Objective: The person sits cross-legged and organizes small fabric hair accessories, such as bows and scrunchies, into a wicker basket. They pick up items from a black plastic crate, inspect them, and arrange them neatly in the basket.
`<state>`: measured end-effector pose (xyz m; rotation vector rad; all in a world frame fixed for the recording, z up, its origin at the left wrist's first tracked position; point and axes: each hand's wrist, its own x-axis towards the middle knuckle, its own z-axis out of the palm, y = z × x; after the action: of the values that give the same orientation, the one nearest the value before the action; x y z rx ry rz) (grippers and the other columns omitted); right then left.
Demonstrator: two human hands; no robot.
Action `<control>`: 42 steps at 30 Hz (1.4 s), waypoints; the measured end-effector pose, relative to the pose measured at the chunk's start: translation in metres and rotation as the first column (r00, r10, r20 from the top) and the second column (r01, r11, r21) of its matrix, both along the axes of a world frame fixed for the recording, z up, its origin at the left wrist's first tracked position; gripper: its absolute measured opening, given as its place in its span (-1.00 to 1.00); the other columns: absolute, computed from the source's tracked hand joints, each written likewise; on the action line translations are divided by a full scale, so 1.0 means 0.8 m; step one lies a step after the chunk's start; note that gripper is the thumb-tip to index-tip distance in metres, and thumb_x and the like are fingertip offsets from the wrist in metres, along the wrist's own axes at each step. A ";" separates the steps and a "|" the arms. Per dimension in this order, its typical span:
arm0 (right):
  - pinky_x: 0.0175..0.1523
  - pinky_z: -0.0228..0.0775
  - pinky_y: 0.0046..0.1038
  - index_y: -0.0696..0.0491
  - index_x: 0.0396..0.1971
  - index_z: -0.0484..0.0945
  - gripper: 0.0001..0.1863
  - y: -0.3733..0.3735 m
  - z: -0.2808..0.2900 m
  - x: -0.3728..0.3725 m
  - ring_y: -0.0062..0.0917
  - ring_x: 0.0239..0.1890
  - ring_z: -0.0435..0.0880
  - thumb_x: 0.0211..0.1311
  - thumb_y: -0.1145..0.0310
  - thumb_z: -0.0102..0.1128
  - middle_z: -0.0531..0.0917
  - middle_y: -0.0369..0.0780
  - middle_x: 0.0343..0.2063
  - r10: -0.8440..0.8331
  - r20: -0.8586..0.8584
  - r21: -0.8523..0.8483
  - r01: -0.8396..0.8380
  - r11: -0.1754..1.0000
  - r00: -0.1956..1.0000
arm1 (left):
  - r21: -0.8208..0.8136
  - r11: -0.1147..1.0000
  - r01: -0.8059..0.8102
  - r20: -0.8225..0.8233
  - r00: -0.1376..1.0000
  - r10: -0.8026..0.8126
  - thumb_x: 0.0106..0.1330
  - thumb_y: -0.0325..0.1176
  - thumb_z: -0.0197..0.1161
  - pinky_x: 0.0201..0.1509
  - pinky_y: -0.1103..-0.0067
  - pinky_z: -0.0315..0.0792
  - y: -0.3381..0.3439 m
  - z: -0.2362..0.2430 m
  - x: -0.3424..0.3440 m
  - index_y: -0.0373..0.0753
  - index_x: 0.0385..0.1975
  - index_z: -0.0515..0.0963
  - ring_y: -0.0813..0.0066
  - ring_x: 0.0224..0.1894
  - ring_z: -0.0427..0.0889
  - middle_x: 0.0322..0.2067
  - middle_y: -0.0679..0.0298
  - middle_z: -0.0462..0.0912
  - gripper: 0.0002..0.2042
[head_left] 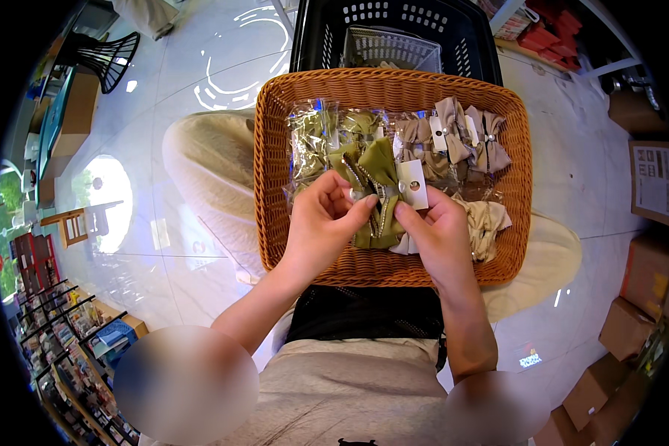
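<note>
Over a brown wicker basket (394, 276), both my hands hold an olive-green fabric bow (377, 165) with shiny beaded trim along its edges. My left hand (321, 223) pinches its middle from the left, thumb pressed on the front. From the right, my right hand (440, 232) grips it between thumb and fingers. Beside the right fingers stands a white card tag (412, 184) with a dark mark. Clear-wrapped green bows (311, 137) lie behind at the left of the basket. Several taupe bows (453, 130) with white tags fill its far right, and cream gathered fabric pieces (485, 227) lie near the right wall.
The basket rests across my legs. Beyond it stands a black crate (323, 37) holding a clear perforated basket (394, 48). Cardboard boxes (626, 327) line the right side, and racks of small goods (70, 342) stand at the lower left. A black wire stool (111, 59) is at the far left.
</note>
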<state>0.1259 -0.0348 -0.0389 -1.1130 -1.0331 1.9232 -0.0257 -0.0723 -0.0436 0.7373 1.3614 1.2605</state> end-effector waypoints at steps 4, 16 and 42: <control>-0.31 0.39 -0.70 0.24 -0.25 0.47 -0.84 -0.004 0.004 0.006 -0.76 -0.39 0.53 0.15 0.55 0.08 0.58 -0.28 -0.39 0.022 0.028 -0.010 -0.022 1.000 0.999 | -0.023 0.999 0.029 -0.006 1.000 -0.029 0.13 -0.54 0.24 -0.54 0.85 0.22 -0.006 -0.004 -0.001 -0.26 -0.48 0.33 0.88 -0.57 0.35 -0.61 0.51 0.37 -0.82; -0.31 0.38 -0.61 0.23 -0.25 0.43 -0.77 0.004 -0.003 0.007 -0.72 -0.41 0.51 0.05 0.53 0.10 0.57 -0.29 -0.43 0.109 0.126 0.164 -0.129 0.978 0.986 | -0.058 0.978 0.199 -0.007 0.980 -0.200 0.18 -0.53 0.19 -0.56 0.83 0.20 -0.007 0.005 -0.009 -0.32 -0.40 0.36 0.88 -0.58 0.33 -0.62 0.49 0.39 -0.88; -0.50 0.23 -0.67 0.19 -0.17 0.39 -0.77 0.013 0.012 0.029 -0.79 -0.56 0.37 0.20 0.43 0.05 0.46 -0.40 -0.55 0.256 0.136 0.094 -0.270 0.958 0.957 | -0.033 0.990 0.137 0.008 0.991 -0.137 0.24 -0.48 0.12 -0.44 0.78 0.36 0.004 0.029 -0.008 -0.36 -0.01 0.36 0.78 -0.50 0.39 -0.42 0.36 0.52 -0.68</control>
<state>0.1494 -0.0244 -0.0290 -1.0845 -1.4008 1.9915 -0.0324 -0.0689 -0.0203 0.7897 1.3011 1.1283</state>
